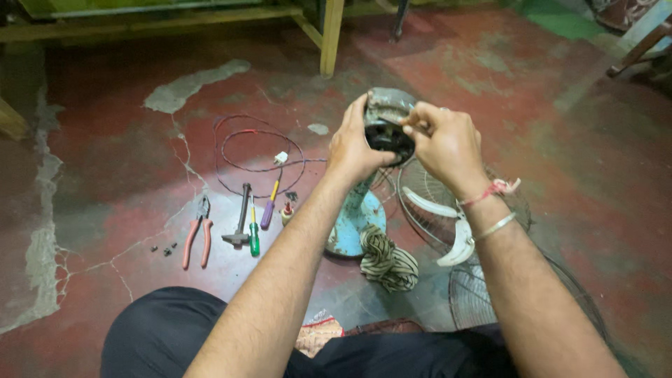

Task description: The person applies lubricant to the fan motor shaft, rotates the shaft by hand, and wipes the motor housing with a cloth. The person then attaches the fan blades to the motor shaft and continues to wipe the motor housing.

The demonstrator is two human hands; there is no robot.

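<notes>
From the head camera, the left hand (pixel 355 143) is clamped around the left side of a grey fan motor (pixel 387 115) held up above the red floor (pixel 126 161), while the right hand (pixel 444 143) pinches its fingers together at the motor's dark front face. Below the motor stands a light blue fan base (pixel 353 224) with a striped cloth (pixel 387 262) beside it, a white fan blade (pixel 455 231) resting on a wire fan guard (pixel 420 189) to the right. To the left lie pliers (pixel 198 234), a hammer (pixel 241 217), two screwdrivers (pixel 254 234) and a looped wire (pixel 252 150).
</notes>
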